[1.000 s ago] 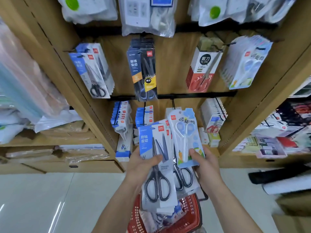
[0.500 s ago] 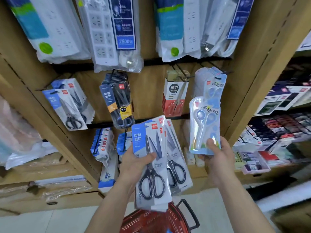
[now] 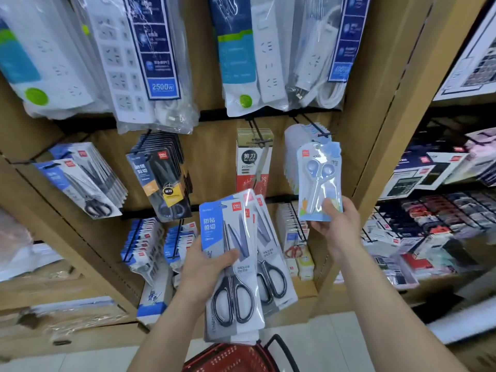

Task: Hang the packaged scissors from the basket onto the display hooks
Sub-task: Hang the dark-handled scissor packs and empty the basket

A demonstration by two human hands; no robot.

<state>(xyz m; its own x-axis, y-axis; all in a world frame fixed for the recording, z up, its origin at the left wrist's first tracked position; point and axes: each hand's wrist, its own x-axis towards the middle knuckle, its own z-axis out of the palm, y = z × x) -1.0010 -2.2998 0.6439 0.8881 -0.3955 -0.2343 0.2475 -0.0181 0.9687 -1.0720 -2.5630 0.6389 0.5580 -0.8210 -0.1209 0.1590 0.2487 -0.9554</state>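
left hand (image 3: 206, 267) grasps a fanned stack (image 3: 268, 253) of scissors packs, thumb across the front pack, fingers behind. front pack label: red "deli" tag at the top, blue strip reading "防粘剪切". black-handled scissors show inside.

right hand (image 3: 335, 224) pinches the lower end of a blue pack (image 3: 319, 181), thumb on its face. the pack stands nearly upright, with a red "deli" tag at its top left corner and small pale blue scissors inside. its top lies just below the tip of a hook (image 3: 323, 134) above the right hand. the hook carries a row (image 3: 291, 157) of like packs.

above the left hand hangs a dark pack (image 3: 161, 178) with a red "deli" tag and a round tag reading "剪刀". above and between the hands is a red pack (image 3: 253, 162) marked "剪刀" and "210mm". higher up hang bagged power strips (image 3: 120, 63), one labelled "2500w". below the hands is the basket (image 3: 230, 355), red with a black handle.

change from 0.5 s ago: the right hand has raised the blue pack, which now sits higher against the row. the left hand's grip is unchanged. less of the basket is in view.
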